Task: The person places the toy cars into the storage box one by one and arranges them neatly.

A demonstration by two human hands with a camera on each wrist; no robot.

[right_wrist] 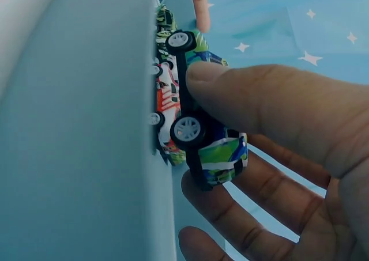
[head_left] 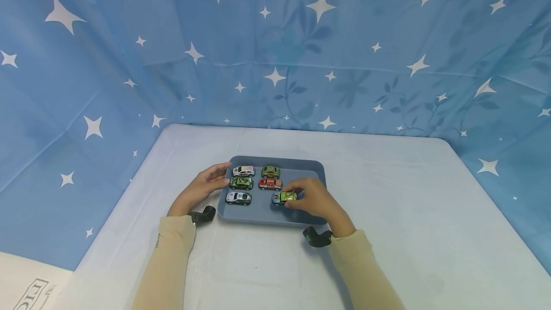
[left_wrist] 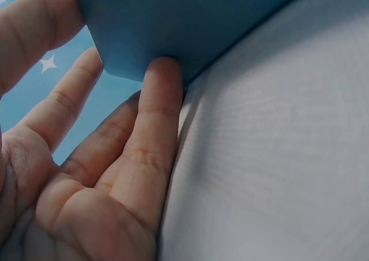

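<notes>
My right hand pinches a green and blue toy car between thumb and fingers, over the right half of a grey-blue tray. In the right wrist view the toy car shows its side and two wheels, with the thumb pressed against it. My left hand rests at the tray's left side, its fingers fairly straight. In the left wrist view fingertips touch the tray's outer wall.
Inside the tray are a white car, a green camouflage car, a silver-white car, an olive car and a red car. A white cloth covers the table, with a blue starry curtain behind.
</notes>
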